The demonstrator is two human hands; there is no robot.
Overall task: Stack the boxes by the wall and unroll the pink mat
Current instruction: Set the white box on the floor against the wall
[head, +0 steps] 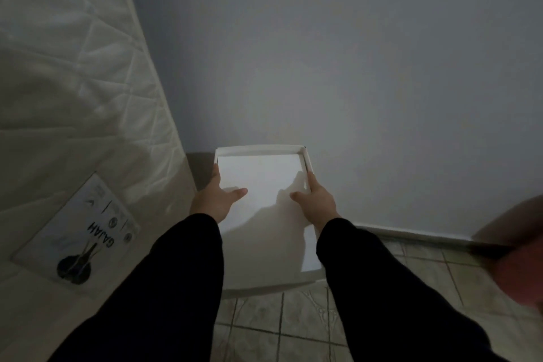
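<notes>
Both hands grip a white box by its sides, against the wall. Left hand clasps the left edge, thumb lying across the top face, fingers hidden behind the side. Right hand clasps the right edge, thumb on top, index finger along the rim. Box sits above the tiled floor, just beside a quilted mattress on the left. Blurry brown object at right edge, can't identify.

box against wall (mattress left)
</notes>
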